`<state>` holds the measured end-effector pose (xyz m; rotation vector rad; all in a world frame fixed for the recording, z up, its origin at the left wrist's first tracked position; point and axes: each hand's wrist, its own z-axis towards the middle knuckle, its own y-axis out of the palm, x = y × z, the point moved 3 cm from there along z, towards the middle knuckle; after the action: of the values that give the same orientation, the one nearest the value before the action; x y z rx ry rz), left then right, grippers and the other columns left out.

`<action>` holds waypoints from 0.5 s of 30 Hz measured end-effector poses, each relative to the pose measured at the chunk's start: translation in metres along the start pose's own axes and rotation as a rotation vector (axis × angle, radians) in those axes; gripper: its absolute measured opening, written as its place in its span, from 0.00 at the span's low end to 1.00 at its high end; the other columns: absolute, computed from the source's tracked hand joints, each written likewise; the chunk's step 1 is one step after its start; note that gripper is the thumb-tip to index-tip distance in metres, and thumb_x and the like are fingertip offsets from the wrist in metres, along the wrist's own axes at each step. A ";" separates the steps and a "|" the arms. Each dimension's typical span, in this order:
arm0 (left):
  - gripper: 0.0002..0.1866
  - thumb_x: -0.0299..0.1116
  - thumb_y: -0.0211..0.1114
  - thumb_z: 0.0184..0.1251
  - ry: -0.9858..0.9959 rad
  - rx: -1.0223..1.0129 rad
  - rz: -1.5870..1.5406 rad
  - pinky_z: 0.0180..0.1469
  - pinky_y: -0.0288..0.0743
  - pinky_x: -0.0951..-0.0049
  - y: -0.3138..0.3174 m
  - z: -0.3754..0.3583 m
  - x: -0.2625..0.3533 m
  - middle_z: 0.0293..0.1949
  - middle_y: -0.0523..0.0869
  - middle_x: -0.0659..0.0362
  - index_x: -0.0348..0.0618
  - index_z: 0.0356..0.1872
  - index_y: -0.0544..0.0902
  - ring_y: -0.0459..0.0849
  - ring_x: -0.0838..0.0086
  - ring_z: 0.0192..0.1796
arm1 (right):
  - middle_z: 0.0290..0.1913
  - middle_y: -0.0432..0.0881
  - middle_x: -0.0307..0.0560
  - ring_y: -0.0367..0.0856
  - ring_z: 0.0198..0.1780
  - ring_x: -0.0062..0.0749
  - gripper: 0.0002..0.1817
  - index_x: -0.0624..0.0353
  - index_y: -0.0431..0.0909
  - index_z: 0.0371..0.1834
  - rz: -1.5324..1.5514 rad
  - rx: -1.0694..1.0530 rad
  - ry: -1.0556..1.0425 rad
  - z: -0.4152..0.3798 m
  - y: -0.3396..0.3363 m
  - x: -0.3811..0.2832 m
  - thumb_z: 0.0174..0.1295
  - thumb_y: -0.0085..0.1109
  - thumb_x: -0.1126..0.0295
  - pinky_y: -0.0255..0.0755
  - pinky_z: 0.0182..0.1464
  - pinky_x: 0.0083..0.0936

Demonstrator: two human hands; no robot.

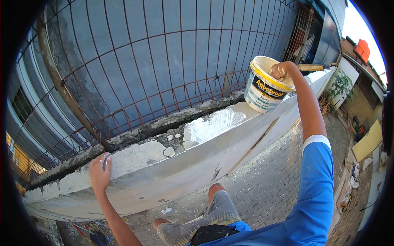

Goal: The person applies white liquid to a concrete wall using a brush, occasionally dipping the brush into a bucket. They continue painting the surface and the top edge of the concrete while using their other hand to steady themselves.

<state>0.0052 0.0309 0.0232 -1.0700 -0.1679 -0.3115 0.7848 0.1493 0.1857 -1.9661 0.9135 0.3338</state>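
My left hand [99,171] rests on the top of the low wall [135,158], fingers curled round a small dark grey flat piece [106,161] whose kind I cannot make out. Further right along the wall stands a white paint bucket [262,95] with a yellow rim and a black "Aquaproof" label. Inside its mouth is my right hand [280,71], smeared with white, its fingers closed. Whatever those fingers hold is hidden by the bucket and the hand. Between the two hands, a patch of wet white coating [215,125] covers part of the wall top.
A rusty wire mesh fence [164,61] runs behind the wall, before a grey-blue wall. Loose rubble [169,151] lies beside the white patch. Below is a paved lane [269,164]. A plant [341,88] and a yellowish board [366,141] are at right.
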 end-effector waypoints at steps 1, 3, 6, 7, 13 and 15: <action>0.17 0.43 0.60 0.75 0.002 0.000 -0.001 0.62 0.73 0.57 0.001 0.000 -0.002 0.51 0.88 0.51 0.43 0.52 0.87 0.82 0.53 0.56 | 0.41 0.88 0.47 0.83 0.36 0.26 0.18 0.66 0.84 0.53 0.011 0.004 0.002 0.002 0.000 0.001 0.64 0.68 0.66 0.78 0.37 0.23; 0.17 0.43 0.60 0.75 -0.003 -0.006 -0.006 0.62 0.73 0.57 0.003 0.000 -0.003 0.51 0.88 0.51 0.44 0.52 0.87 0.82 0.53 0.56 | 0.40 0.88 0.46 0.83 0.34 0.25 0.17 0.66 0.84 0.52 0.029 0.017 0.011 0.003 -0.002 0.003 0.64 0.69 0.66 0.77 0.36 0.22; 0.16 0.43 0.60 0.75 -0.005 -0.014 -0.013 0.62 0.73 0.57 0.004 0.001 -0.004 0.51 0.88 0.50 0.44 0.53 0.87 0.82 0.53 0.56 | 0.38 0.87 0.45 0.82 0.33 0.23 0.16 0.65 0.84 0.50 0.052 0.038 0.017 0.002 -0.004 0.006 0.64 0.69 0.66 0.77 0.34 0.21; 0.16 0.43 0.60 0.75 0.001 -0.009 -0.014 0.62 0.73 0.57 0.005 0.001 -0.006 0.51 0.88 0.50 0.44 0.53 0.87 0.82 0.53 0.56 | 0.37 0.87 0.45 0.81 0.32 0.23 0.16 0.65 0.84 0.49 0.058 0.045 0.019 0.001 -0.004 0.007 0.64 0.69 0.66 0.76 0.34 0.20; 0.16 0.43 0.59 0.76 -0.007 -0.015 0.005 0.62 0.72 0.57 0.003 0.000 -0.003 0.51 0.88 0.51 0.45 0.53 0.87 0.82 0.53 0.56 | 0.34 0.86 0.43 0.79 0.29 0.20 0.14 0.64 0.85 0.46 0.093 0.080 0.029 -0.005 -0.008 0.006 0.64 0.70 0.66 0.75 0.30 0.18; 0.16 0.43 0.59 0.76 -0.010 -0.016 0.005 0.62 0.72 0.57 0.003 -0.001 -0.003 0.52 0.88 0.51 0.45 0.53 0.87 0.82 0.53 0.56 | 0.32 0.85 0.42 0.79 0.28 0.19 0.13 0.63 0.85 0.45 0.101 0.092 0.031 -0.007 -0.009 0.004 0.64 0.70 0.66 0.74 0.28 0.17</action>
<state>0.0033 0.0319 0.0199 -1.0878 -0.1717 -0.3031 0.7933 0.1446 0.1929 -1.8493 1.0330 0.3141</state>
